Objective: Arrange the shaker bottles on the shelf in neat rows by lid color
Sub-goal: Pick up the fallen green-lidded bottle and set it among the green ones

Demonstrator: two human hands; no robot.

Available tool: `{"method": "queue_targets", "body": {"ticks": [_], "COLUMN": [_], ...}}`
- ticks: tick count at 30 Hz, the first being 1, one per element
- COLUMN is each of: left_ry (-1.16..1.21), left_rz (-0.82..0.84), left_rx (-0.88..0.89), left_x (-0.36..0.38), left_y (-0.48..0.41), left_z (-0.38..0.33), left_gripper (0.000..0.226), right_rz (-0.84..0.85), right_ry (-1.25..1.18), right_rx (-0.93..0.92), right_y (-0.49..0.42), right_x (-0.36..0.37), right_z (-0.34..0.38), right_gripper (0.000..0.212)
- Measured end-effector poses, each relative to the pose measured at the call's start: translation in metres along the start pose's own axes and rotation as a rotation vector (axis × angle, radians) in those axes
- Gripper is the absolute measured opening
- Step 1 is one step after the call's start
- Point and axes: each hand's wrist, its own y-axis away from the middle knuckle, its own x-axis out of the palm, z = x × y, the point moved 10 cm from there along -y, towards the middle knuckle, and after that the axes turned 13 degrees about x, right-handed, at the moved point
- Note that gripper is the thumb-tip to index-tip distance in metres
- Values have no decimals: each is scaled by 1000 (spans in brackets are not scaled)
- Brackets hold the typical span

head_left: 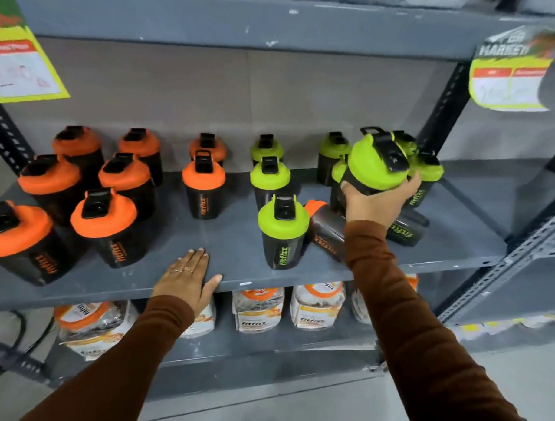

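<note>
Black shaker bottles stand on a grey shelf [233,252]. Several orange-lid bottles [103,213] fill the left in rows, with two more near the middle [203,178]. Green-lid bottles [270,176] stand right of centre, one at the front [283,219]. My right hand [376,203] is shut on a green-lid bottle [376,161], lifted and tilted above the right cluster. An orange-lid bottle [325,230] lies on its side beside my right wrist, and a bottle with green lettering [405,228] lies on its side behind my right forearm. My left hand [189,276] rests flat on the shelf's front edge, fingers apart.
Jars with orange lids [259,308] stand on the lower shelf. Yellow-edged paper signs hang at the upper left [16,62] and upper right [510,73]. A dark slotted upright [445,106] bounds the shelf on the right. A second grey rack [529,264] adjoins there.
</note>
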Motion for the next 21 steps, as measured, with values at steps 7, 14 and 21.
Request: {"method": "queue_targets", "body": {"ticks": [7,14,21], "left_ry": [4,19,-19], "left_rz": [41,49,52], "left_rx": [-35,-55,-49], "left_x": [0,2,2], "left_y": [1,2,3], "left_z": [0,1,1], "left_gripper": [61,62,61], "right_rz": [-6,114,-16], "right_ry": [169,473,488], "right_rx": [-8,99,-441], "right_y": [-31,-40,7], "right_x": [-22,-18,-11], "right_z": [-26,-65,-10], "right_gripper": [114,102,89]}}
